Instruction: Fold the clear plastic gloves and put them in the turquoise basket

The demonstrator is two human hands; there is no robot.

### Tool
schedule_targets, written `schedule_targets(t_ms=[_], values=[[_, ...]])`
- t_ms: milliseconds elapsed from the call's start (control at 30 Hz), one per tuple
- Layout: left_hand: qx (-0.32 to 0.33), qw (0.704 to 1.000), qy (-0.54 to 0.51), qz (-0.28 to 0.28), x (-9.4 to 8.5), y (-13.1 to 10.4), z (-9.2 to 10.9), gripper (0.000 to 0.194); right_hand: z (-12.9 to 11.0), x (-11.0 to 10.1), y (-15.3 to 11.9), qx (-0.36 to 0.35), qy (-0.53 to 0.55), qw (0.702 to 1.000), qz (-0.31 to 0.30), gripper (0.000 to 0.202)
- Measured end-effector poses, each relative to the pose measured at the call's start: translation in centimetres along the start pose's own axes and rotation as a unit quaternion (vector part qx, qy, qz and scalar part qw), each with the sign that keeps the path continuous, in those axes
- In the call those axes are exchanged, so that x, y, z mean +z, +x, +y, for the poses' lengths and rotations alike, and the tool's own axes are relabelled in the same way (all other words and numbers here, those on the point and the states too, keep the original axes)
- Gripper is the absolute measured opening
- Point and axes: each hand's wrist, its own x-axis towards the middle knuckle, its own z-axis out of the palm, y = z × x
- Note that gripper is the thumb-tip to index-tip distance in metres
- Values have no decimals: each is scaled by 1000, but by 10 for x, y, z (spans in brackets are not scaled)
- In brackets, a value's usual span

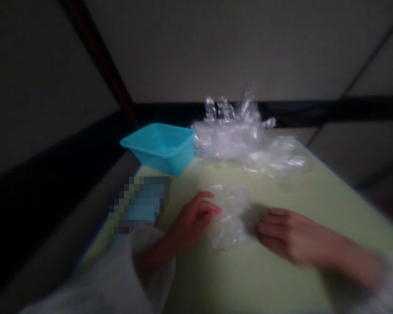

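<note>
Clear plastic film point(232, 218) is lying near the middle of the tabletop point(212, 285), plastic gloves point(239, 135) heaping along the far edge. Your left grip point(194, 214) is hanging released; whether your right grip point(290, 235) is pinching anything, I can't tell. Careful: a careless brush could be skewing such light film.

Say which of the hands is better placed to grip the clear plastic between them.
Probably the left hand: its fingertips overlap the left edge of the clear plastic in view, while the right hand sits beyond its right edge. Blur hides whether either touches it.
</note>
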Motion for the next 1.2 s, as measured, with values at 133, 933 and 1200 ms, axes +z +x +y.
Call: schedule_targets(t_ms=[133,933,1200], values=[[6,1000,-14,21,0,-1,1,30,5,2,-1,5,-6,1000,18,20],[-41,988,12,150,-4,3,13,27,33,22,-6,-6,29,992,121,29],[-36,989,25,144,-6,3,13,24,39,19,-7,65,142,981,119,30]])
